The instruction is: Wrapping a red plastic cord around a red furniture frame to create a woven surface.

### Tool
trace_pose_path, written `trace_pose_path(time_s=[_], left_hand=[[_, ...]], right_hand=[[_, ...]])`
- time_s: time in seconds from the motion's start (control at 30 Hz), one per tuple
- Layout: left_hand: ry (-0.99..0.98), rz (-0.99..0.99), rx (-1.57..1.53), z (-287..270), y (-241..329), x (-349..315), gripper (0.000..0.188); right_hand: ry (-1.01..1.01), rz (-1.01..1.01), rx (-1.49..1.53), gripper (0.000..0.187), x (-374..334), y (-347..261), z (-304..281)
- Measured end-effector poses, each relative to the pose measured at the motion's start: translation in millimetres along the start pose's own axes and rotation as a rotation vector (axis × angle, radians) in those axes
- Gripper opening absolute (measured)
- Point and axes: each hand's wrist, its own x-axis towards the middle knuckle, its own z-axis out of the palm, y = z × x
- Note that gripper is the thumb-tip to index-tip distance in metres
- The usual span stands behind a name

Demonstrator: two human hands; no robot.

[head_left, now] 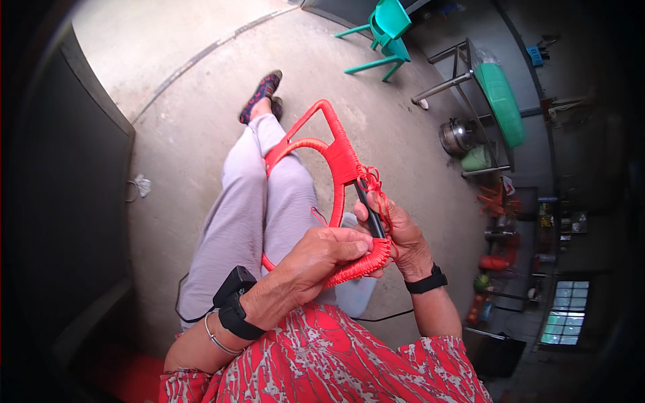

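Left hand (321, 255): while it reaches across the near curve of the rigid, red, cord-wrapped looped frame (342, 161), its thumb and fingers are pinched together on the edge of the wrapping; whether a separate strand lies between the fingertips cannot be told
Right hand (404, 235): curled in a grip around the straight, smooth, black bar section (371, 209) of the frame; thumb on the near side, some of the fingers hidden behind
Red frame: held between both hands above the lap, its far end out over the knees; wrapped on both sides of the black section; an inner arc joins the angular far loop at a broad wrapped band
Cord: loose, thin, red loops (373, 177) bunch at the far end of the black section; strands run down beside the right hand
Wrists: a black strap (236, 320) and a silver metal bangle (216, 337) on the left; a black band (427, 281) on the right
Legs: pale grey-lilac cloth trousers (232, 215), stretched out over the grey concrete floor (188, 148)
Beyond: a green plastic chair (390, 27); a metal-legged rack (451, 83) beside a green plastic basin (498, 104)
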Motion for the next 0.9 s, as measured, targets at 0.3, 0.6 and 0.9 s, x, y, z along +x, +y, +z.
trace_pose_path(time_s=[0.3, 0.6, 0.9], left_hand=[[0.057, -0.114, 0.129, -5.3, -6.8, 22.2, 0.015], [0.032, -0.062, 0.071, 1.2, -4.6, 24.6, 0.018], [0.054, -0.075, 0.01, 10.3, -1.0, 24.7, 0.019]], right_hand=[[0.022, -0.013, 0.209, 0.039, -8.8, -0.3, -8.2], [0.075, 0.004, 0.051, 0.038, -10.4, -3.0, -10.0], [0.128, -0.047, -0.112, 0.039, -12.7, -5.4, 0.3]])
